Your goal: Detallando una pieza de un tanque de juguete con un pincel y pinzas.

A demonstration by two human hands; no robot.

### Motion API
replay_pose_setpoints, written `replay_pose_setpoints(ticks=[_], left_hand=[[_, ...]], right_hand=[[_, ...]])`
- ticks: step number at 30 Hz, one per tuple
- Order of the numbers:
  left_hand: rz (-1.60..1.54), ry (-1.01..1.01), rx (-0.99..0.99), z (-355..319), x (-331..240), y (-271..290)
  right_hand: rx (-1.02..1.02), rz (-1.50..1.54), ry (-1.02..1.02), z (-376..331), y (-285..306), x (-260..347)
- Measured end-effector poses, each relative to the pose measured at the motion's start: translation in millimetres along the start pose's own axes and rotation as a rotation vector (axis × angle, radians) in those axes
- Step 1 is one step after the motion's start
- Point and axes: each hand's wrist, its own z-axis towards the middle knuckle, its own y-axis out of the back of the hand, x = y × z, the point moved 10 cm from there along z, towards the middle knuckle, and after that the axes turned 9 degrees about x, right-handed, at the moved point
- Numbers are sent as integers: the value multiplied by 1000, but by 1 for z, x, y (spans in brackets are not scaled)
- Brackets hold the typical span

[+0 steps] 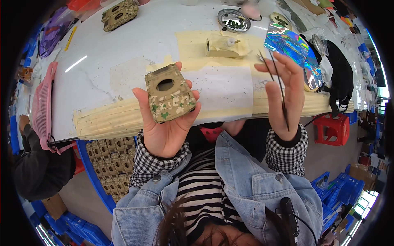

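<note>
My left hand [162,137] is raised over the table's near edge, fingers and thumb closed round the sides of a camouflage plastic shell [174,100]. The shell is boxy, with a round hole in its upper face and tan, brown and green blotches. To the right, my right hand [293,84] holds dark tweezers [283,100] loosely against the palm. Their two thin tips point up and away, spread apart with nothing between them. Beyond both hands sits a cream block with a small peg [221,47], on yellowish tape.
A round metal dish [220,20] holds small dark green pieces. Shiny rainbow sheets [283,41] lie at right. Another camouflage shell [119,16] is far left, near a yellow pencil [70,39]. A blue crate [95,178] of several shells stands below, left. A person's dark sleeve [45,172] shows.
</note>
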Motion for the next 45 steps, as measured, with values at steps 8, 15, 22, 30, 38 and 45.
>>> replay_pose_setpoints(ticks=[8, 15, 22, 30, 38, 45], left_hand=[[37, 50, -24, 5, 12, 2], [61, 60, -32, 8, 13, 0], [57, 75, -39, 10, 17, 3], [59, 82, -20, 11, 16, 1], [61, 80, -25, 10, 16, 2], [61, 78, -20, 10, 15, 2]], right_hand=[[217, 323, -182, -32, -24, -38], [245, 408, -360, -33, -33, -58], [263, 406, -385, -33, -36, -61], [267, 410, -395, -31, -37, -59], [273, 416, -396, -30, -38, -59], [287, 407, -383, -31, -37, -58]])
